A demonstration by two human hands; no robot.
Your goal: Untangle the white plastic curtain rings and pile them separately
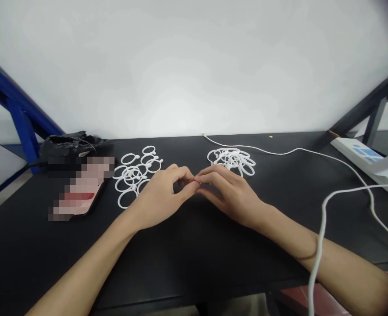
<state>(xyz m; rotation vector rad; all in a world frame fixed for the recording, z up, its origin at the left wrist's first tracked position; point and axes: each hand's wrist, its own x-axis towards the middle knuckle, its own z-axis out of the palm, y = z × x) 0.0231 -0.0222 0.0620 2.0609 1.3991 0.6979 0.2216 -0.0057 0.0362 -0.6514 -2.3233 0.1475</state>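
My left hand (162, 193) and my right hand (229, 191) meet fingertip to fingertip over the middle of the black table (187, 254). Both are closed in a pinch, and whatever lies between the fingertips is hidden or too small to name. Beyond and left of my left hand lies a loose spread of white rings (128, 199), each with a small knob. Some overlap, and the hand covers part of them. Just behind my right hand sits a tighter heap of white rings (235, 158), tangled together.
At the left lies a pixelated pinkish phone-like slab (85, 184), with a crumpled black plastic bag (67, 145) behind it. A white cable (281, 153) runs across the back and right, one stretch passing over my right forearm. White-and-blue boxes (364, 153) stand at right.
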